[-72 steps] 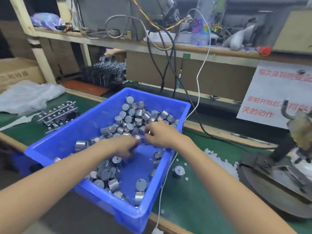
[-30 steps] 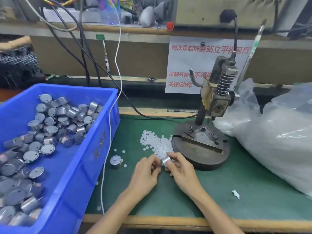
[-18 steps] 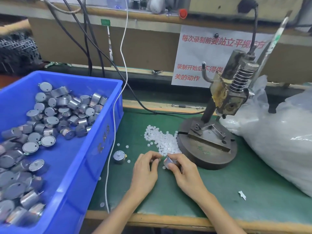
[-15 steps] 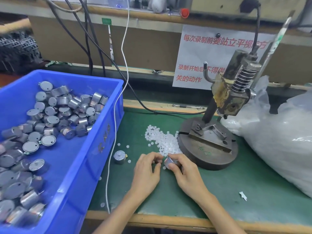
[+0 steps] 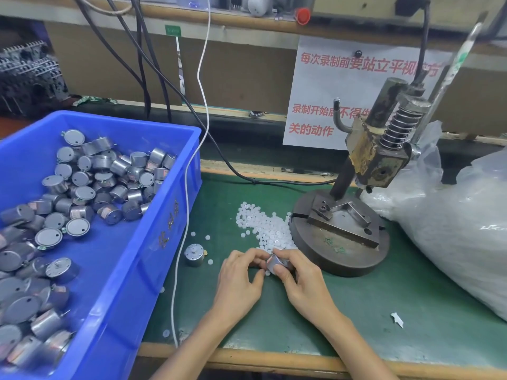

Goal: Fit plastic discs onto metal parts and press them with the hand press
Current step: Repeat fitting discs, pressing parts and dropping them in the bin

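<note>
My right hand (image 5: 301,281) grips a small silver metal part (image 5: 274,264) just in front of a heap of white plastic discs (image 5: 267,229) on the green mat. My left hand (image 5: 240,278) sits against it, fingertips curled at the part's left side; whether a disc is pinched there I cannot tell. The hand press (image 5: 375,157) stands to the right on its round iron base (image 5: 340,253), its ram raised and nothing under it. Another metal part (image 5: 194,254) stands alone on the mat to the left of my hands.
A blue bin (image 5: 153,215) with several metal parts fills the left side. A white cable (image 5: 186,215) hangs down along its right wall. Large clear plastic bags (image 5: 452,242) lie at the right. A paper sign (image 5: 329,91) leans on the back wall.
Both hands left the blue bin and came to the mat beside the press with one metal part. Over the last half second they barely moved, the left fingertips closing in on the part.
</note>
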Available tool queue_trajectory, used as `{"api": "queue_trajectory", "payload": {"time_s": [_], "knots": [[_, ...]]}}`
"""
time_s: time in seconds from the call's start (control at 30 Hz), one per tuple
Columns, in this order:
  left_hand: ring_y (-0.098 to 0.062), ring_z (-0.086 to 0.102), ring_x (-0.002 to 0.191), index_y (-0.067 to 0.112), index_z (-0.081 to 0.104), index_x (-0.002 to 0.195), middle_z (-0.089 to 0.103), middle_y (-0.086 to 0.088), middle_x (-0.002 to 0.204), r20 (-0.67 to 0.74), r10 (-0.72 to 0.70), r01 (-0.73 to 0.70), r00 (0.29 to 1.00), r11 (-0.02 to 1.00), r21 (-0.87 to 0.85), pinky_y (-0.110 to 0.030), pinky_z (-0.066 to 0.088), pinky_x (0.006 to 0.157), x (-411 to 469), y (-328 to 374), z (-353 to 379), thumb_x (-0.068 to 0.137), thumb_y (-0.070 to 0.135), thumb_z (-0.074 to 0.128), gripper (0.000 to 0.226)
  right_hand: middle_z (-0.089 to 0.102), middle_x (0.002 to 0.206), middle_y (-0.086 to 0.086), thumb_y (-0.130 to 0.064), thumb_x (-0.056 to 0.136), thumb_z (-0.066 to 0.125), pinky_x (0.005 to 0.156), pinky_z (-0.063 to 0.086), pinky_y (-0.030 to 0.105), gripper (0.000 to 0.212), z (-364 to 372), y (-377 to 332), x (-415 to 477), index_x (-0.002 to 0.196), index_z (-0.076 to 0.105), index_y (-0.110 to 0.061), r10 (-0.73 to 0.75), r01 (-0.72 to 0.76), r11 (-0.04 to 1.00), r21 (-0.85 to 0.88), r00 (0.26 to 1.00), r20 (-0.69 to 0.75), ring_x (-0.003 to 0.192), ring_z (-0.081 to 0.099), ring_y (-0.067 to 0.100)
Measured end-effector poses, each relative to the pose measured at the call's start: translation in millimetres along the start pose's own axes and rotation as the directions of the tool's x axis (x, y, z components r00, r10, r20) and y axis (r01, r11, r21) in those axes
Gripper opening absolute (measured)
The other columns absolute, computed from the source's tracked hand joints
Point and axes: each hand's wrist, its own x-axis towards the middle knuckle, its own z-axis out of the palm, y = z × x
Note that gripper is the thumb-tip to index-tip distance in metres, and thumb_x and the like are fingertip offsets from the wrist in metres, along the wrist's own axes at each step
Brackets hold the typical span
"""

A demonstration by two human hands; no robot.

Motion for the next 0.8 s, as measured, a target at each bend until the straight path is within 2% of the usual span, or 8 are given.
{"api": "queue_trajectory", "payload": {"time_s": [0.17,0.4,0.57,0.7,0.8], "knots": [[0.000,0.050,0.088,0.028,0.064,0.097,0.058,0.029,0.071,-0.007,0.003,-0.004,1.000,1.000,-0.012,-0.022,0.037,0.085,-0.5,0.9,-0.5,0.079,0.006,0.066,0.027,0.062,0.103,-0.009,-0.010,0.091,0.060,0.079,0.042,0.014,0.017,-0.6,-0.4,-0.1,0.108,0.065,-0.010,-0.004,0.004,1.000,0.007,1.000,0.005,0.090,0.055,-0.004],[-0.002,0.052,0.091,0.025,0.064,0.099,0.056,0.027,0.074,-0.009,-0.017,0.017,1.000,1.000,-0.024,-0.026,0.039,0.089,-1.0,1.4,-0.1,0.080,0.007,0.065,0.027,0.061,0.102,-0.005,-0.010,0.091,0.059,0.080,0.039,0.007,0.021,-2.4,-4.2,-0.7,0.111,0.064,-0.010,-0.091,0.091,0.994,-0.065,0.996,0.013,0.093,0.053,-0.003],[-0.007,0.051,0.092,0.020,0.063,0.104,0.061,0.016,0.093,-0.018,-0.002,0.001,1.000,0.998,-0.062,-0.028,0.043,0.088,-1.9,-0.2,-1.3,0.076,-0.007,0.056,0.040,0.058,0.107,0.011,-0.004,0.087,0.056,0.076,0.047,0.019,0.030,0.8,-9.9,-3.1,0.117,0.058,-0.008,-0.220,0.228,0.960,-0.164,0.973,0.071,0.089,0.055,0.006],[-0.007,0.052,0.092,0.019,0.063,0.106,0.061,0.014,0.094,-0.001,0.007,-0.007,1.000,0.998,-0.064,-0.028,0.043,0.088,-2.6,-1.8,-1.9,0.072,-0.009,0.054,0.045,0.059,0.107,0.013,0.000,0.083,0.056,0.071,0.050,0.023,0.038,3.0,-11.8,-2.6,0.119,0.051,-0.012,-0.268,0.277,0.942,-0.191,0.961,0.073,0.085,0.060,0.011],[-0.008,0.051,0.092,0.019,0.063,0.106,0.061,0.012,0.094,0.008,0.014,-0.014,1.000,0.998,-0.055,-0.030,0.042,0.088,-2.4,-1.5,-1.5,0.072,-0.008,0.055,0.044,0.060,0.106,0.015,0.003,0.080,0.057,0.069,0.052,0.025,0.040,3.5,-11.4,-2.7,0.117,0.052,-0.009,-0.298,0.305,0.927,-0.219,0.952,0.064,0.081,0.064,0.018]]}}
